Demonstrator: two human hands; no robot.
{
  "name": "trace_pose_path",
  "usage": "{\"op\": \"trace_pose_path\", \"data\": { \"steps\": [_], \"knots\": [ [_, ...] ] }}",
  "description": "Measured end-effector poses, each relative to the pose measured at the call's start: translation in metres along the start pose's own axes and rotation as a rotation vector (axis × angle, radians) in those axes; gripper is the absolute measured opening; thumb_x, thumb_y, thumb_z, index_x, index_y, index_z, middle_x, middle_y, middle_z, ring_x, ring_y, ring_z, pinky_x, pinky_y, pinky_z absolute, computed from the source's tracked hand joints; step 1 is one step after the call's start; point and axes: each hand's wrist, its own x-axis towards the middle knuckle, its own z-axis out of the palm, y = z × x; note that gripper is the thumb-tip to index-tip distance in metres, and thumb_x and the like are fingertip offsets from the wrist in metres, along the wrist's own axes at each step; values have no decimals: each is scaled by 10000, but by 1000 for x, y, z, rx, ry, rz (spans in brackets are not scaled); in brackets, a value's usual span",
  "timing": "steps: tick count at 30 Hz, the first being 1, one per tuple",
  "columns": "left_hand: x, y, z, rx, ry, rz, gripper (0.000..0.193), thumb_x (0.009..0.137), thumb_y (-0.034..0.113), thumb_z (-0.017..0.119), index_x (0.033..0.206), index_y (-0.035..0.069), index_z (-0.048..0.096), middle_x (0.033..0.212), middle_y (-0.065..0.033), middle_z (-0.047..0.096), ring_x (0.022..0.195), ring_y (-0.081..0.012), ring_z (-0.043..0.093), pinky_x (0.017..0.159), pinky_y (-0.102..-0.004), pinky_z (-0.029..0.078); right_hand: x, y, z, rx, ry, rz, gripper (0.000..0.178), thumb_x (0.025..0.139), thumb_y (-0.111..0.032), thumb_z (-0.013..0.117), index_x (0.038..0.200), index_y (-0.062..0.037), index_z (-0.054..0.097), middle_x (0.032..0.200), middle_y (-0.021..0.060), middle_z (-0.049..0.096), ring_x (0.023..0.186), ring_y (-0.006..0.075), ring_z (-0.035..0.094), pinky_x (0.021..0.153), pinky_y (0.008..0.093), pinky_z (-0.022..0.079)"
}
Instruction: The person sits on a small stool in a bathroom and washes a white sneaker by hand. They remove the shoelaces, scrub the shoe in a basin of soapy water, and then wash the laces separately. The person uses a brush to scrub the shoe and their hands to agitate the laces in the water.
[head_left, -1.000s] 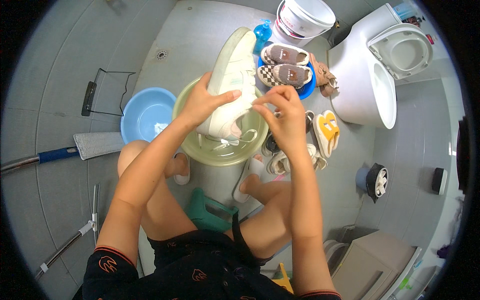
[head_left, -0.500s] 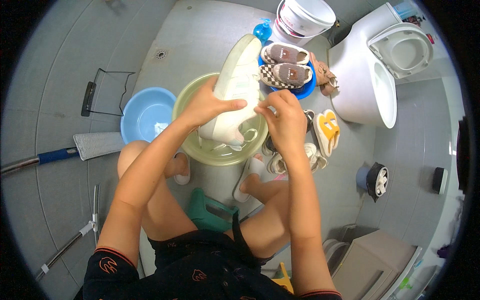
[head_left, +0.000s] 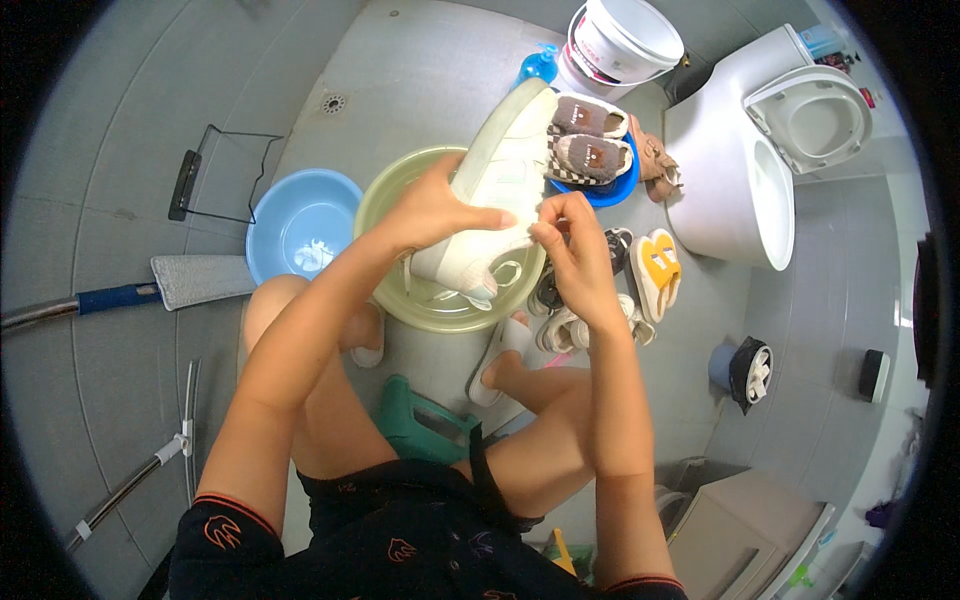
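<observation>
A white sneaker (head_left: 497, 190) is tilted over a pale green basin (head_left: 452, 324) with clear liquid in it. My left hand (head_left: 432, 212) is wrapped round the sneaker's side, its thumb lying across the upper. At the lacing edge, the thumb and fingertips of my right hand (head_left: 578, 245) are pinched together, seemingly on the shoelace; the pinched bit is very small. A loose loop of white lace (head_left: 512, 268) hangs near the end of the sneaker closest to me. The sneaker's far side and some left-hand fingers are hidden.
A light blue basin (head_left: 300, 225) stands left of the green one. Slippers (head_left: 592, 157) rest on a blue tub (head_left: 615, 190) to the right, near yellow slippers (head_left: 655, 270) and other shoes. Behind are a pump bottle (head_left: 538, 65) and white bucket (head_left: 625, 50). A green stool (head_left: 415, 420) is between my legs.
The sneaker and both hands sit slightly farther right in the picture, as do the surroundings. My right hand keeps its pinch at the lacing edge; my left hand keeps its hold.
</observation>
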Motion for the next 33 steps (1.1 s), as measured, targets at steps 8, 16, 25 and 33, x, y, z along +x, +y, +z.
{"op": "trace_pose_path", "data": {
  "steps": [8, 16, 25, 33],
  "knots": [
    [1, 9, -2, -34, -42, 3, 722, 667, 201, 839, 1258, -32, 496, 1147, -149, 621, 1030, -205, 611, 905, -314, 482, -2, 12, 1, 509, 56, 140, 108, 947, -153, 583, 948, -71, 513, 864, -38, 472, 788, 71, 436, 727, 218, 383],
    [1, 3, -8, -38, 96, 31, 788, 642, 221, 837, 1275, -57, 459, 1135, -181, 624, 1005, -234, 628, 888, -323, 491, 19, 31, -10, 585, 468, 375, 148, 945, -231, 602, 972, -88, 572, 876, -22, 562, 819, 90, 514, 705, 246, 407],
    [-3, 0, -7, -56, 154, 36, 821, 643, 225, 847, 1291, -66, 436, 1134, -192, 615, 998, -238, 629, 860, -326, 505, 19, -2, 12, -606, 216, -284, 202, 731, -178, 751, 880, -79, 658, 946, 81, 579, 917, 290, 552, 804, 388, 433],
    [-1, 6, 3, 65, 95, 4, 988, 588, 328, 889, 1350, -61, 395, 1198, -205, 583, 1073, -255, 598, 910, -335, 479, 15, 2, 11, -738, 84, -196, 128, 763, -160, 701, 793, -61, 626, 818, 98, 559, 813, 291, 539, 725, 424, 434]
  ]
}}
